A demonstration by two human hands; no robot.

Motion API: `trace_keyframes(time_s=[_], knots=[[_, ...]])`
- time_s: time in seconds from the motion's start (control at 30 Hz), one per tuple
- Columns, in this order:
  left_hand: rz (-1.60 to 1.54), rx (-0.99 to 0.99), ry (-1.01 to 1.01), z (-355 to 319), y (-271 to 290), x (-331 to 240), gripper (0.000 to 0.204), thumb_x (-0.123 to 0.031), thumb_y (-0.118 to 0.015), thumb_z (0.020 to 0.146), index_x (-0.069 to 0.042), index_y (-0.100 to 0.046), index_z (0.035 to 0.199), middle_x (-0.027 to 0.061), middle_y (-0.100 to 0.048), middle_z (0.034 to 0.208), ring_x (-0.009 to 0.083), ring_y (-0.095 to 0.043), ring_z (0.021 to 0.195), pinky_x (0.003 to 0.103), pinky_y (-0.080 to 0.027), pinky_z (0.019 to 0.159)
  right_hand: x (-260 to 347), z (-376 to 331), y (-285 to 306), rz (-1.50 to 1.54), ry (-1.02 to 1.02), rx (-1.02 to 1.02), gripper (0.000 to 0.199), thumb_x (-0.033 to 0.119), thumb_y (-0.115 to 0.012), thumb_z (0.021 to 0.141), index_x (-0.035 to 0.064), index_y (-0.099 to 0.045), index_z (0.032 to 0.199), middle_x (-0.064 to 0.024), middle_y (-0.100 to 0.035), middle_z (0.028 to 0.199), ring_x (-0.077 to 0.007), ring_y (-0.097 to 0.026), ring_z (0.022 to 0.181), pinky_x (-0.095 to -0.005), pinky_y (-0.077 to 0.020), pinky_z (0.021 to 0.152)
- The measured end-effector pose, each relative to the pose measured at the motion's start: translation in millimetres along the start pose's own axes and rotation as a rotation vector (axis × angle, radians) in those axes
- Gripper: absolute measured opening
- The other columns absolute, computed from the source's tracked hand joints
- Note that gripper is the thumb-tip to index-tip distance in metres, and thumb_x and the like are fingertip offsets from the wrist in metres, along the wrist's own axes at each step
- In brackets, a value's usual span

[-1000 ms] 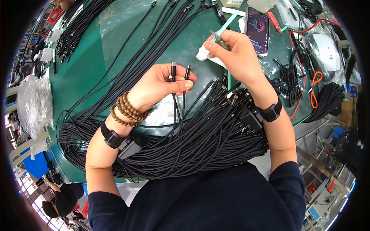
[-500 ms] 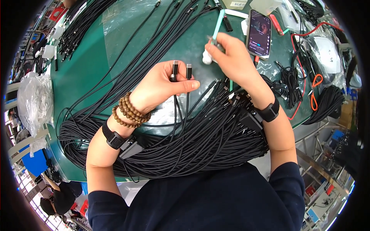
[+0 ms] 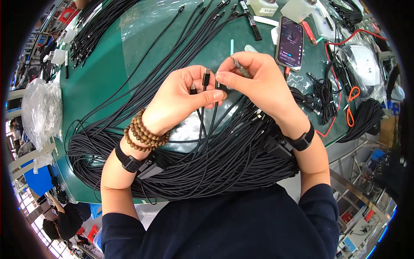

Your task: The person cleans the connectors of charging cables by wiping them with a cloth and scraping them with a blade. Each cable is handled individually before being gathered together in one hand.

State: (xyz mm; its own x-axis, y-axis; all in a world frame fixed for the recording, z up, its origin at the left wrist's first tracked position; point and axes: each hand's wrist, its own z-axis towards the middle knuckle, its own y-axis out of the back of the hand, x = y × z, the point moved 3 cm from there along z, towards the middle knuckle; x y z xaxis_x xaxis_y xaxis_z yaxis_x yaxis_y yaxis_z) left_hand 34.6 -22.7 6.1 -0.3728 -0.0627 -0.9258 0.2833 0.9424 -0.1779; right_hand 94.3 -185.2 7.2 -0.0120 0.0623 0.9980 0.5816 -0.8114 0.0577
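My left hand pinches a few black cables just below their metal plug ends, holding them upright over the green mat. My right hand has its fingertips at one of those plugs and also grips a thin grey pen-like tool between its fingers. A big bundle of black cables lies under both wrists along the table's near edge. Each wrist wears a black band, and the left also wears wooden bead bracelets.
A phone lies on the mat beyond my right hand, with white bottles and a red marker near it. More black cables fan out across the mat. Clear plastic bags sit at left, orange-red wire at right.
My right hand has come down from the white swab-like thing at the mat's far side to the plug ends held in my left hand. The left hand stayed in place.
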Motion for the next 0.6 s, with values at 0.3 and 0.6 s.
trace_keyframes(time_s=[0.3, 0.6], knots=[[0.065, 0.013, 0.019, -6.7, 5.9, -5.1, 0.021, -0.007, -0.063, 0.088, 0.002, -0.062, 0.107, 0.0040, -0.066, 0.086, 0.0070, -0.058, 0.073, 0.021, -0.048, 0.070, 18.9, -3.5, 22.3, 0.356, -0.254, 0.277, 0.013, 0.012, -0.066, 0.085, 0.0018, -0.062, 0.092, -0.0008, -0.063, 0.078, -0.0007, -0.044, 0.059, -0.0167, -0.0324, 0.051], [-0.037, 0.014, 0.017, -6.5, -11.5, -11.1, 0.020, -0.008, -0.065, 0.087, 0.002, -0.065, 0.105, 0.0030, -0.067, 0.083, 0.0049, -0.059, 0.071, 0.019, -0.047, 0.064, 10.9, -3.5, -0.9, -0.163, 0.014, -0.058, 0.015, 0.017, -0.063, 0.089, 0.0029, -0.062, 0.086, 0.0035, -0.057, 0.071, -0.0003, -0.044, 0.059, -0.0168, -0.0324, 0.051]])
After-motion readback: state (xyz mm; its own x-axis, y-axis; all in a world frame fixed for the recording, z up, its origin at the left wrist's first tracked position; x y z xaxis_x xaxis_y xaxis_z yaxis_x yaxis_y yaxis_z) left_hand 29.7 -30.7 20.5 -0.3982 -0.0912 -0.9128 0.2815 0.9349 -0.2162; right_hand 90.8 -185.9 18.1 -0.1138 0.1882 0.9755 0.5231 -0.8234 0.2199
